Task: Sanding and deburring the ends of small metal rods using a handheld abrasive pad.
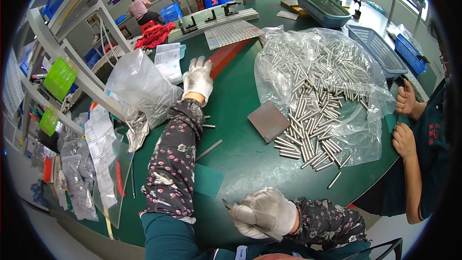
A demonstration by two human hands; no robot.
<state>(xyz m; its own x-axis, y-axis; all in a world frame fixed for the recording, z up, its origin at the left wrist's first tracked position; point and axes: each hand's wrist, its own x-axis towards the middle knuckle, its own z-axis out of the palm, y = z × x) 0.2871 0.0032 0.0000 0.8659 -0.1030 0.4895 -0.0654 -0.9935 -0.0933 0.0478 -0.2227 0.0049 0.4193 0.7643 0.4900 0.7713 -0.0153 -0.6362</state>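
Note:
My left hand (198, 78), in a whitish work glove, reaches far over the green table. Its fingers are stretched out, at the near end of a long red bar (230, 59) and beside printed papers (168, 63). Whether it touches the bar is hard to tell. Close to my body, my right hand (267, 211), also gloved, is closed around a dark flat metal strip (267, 232). A dark tip pokes out on the glove's left side. Between the hands lie a thin metal strip (209, 149) and a green sheet (209, 181).
Many metal pins (313, 127) spill from a large clear bag (356, 139), next to a brown square block (268, 121). Another plastic bag (139, 83) stands left. A co-worker's hands (405, 139) are at the right edge. Baskets (375, 50) stand behind.

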